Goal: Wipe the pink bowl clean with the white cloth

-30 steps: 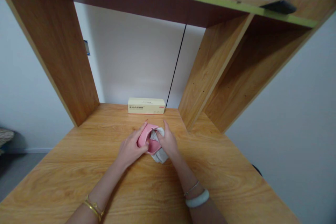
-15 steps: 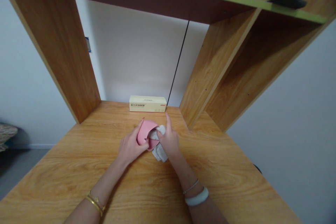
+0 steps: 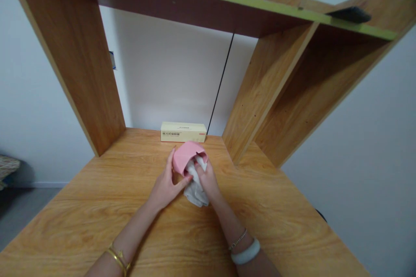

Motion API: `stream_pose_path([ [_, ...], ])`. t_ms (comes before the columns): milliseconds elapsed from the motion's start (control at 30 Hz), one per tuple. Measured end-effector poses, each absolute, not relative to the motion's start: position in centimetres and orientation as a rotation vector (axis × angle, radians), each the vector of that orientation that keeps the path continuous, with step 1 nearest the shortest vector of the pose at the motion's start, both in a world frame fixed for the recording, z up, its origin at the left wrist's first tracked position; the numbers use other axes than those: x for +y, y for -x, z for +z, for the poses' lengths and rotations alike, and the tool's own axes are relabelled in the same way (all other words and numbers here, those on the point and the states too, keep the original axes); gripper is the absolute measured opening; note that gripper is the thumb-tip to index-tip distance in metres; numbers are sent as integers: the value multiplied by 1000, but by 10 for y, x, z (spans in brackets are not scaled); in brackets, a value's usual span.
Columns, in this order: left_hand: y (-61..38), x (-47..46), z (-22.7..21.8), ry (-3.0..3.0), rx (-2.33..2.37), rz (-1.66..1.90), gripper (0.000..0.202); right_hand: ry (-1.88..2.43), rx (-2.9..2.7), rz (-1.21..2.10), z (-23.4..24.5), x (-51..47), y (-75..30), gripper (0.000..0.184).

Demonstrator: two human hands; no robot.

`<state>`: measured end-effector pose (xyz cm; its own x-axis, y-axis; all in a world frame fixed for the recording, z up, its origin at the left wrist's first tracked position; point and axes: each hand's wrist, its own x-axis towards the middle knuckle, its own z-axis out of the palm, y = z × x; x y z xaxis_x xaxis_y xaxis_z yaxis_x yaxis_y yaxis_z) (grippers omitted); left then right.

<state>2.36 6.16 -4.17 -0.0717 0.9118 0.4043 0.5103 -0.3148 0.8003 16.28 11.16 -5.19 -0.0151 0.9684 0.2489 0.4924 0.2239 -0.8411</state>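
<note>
A pink bowl-like container (image 3: pixel 185 156) is tilted on its side above the desk, its opening turned toward me and to the right. My left hand (image 3: pixel 167 184) grips its left side, thumb at the lower rim and fingers around the outside. Inside the opening, my right hand (image 3: pixel 208 179) presses a light grey cloth (image 3: pixel 196 192) against the inner wall; its fingertips are partly hidden by the rim and the cloth. The loose part of the cloth hangs down between my hands toward the desk.
A cream cardboard box (image 3: pixel 183 133) with printed lettering lies at the back of the wooden desk (image 3: pixel 123 199). Upright wooden panels (image 3: pixel 256 104) stand left and right, and a shelf (image 3: pixel 195 8) runs overhead. A dark flat object (image 3: pixel 351 14) rests on the shelf at the right.
The pink container has turned, its opening now facing more downward. My right hand has pushed the cloth deeper into it, with the index finger no longer stretched out. The view has shifted slightly.
</note>
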Motion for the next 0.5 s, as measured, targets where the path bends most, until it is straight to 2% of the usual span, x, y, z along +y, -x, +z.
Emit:
stream_pose_path([
  [100, -25, 62, -43, -1800, 1471, 1439, 79, 1415, -1660, 693, -49, 109, -161, 55],
  [200, -23, 62, -40, -1799, 1526, 1388, 75, 1680, -1766, 492, -41, 105, -162, 65],
  [267, -22, 61, -38, -1785, 1542, 1379, 76, 1793, -1831, 327, -34, 101, -164, 66],
  [367, -21, 62, -37, -1761, 1572, 1400, 77, 1748, -1851, 132, -30, 99, -167, 63],
  [500, -18, 62, -38, -1776, 1678, 1351, 72, 1631, -1823, 108, -36, 101, -170, 63],
])
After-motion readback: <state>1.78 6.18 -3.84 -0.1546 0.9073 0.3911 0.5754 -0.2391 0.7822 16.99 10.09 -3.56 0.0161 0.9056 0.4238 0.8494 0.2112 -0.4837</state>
